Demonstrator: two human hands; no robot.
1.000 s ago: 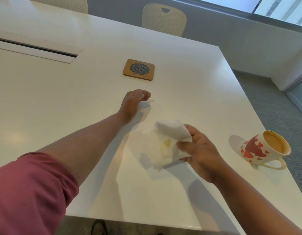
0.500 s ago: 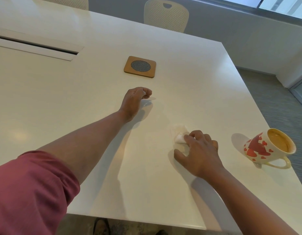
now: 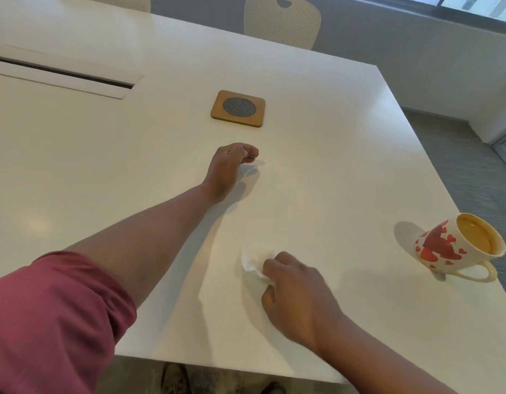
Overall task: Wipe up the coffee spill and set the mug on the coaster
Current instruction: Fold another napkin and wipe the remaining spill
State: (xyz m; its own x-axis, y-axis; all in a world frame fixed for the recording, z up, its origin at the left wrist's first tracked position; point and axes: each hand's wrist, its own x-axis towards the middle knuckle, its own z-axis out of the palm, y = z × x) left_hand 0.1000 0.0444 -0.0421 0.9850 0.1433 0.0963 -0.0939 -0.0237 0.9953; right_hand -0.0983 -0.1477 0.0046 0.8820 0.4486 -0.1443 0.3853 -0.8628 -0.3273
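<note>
My right hand [image 3: 297,297] presses a crumpled white tissue [image 3: 256,260] flat on the white table [image 3: 75,166], near its front edge. Only the tissue's left part shows beyond my fingers. My left hand [image 3: 231,163] rests on the table farther back, fingers curled with nothing in them. A square wooden coaster [image 3: 238,108] with a round dark mesh centre lies just beyond the left hand. A cream mug [image 3: 456,245] with red hearts stands at the right edge, holding coffee, its handle towards me. No spill is visible on the surface.
A long cable slot [image 3: 61,76] runs across the table at the far left. Two pale perforated chairs [image 3: 283,21] stand behind the far edge. Grey carpet [image 3: 467,172] lies to the right of the table. Shoes [image 3: 175,378] show below the front edge.
My right hand brought the lifted tissue down onto the table and slid it towards the left and nearer to me. The left hand and the mug have stayed put.
</note>
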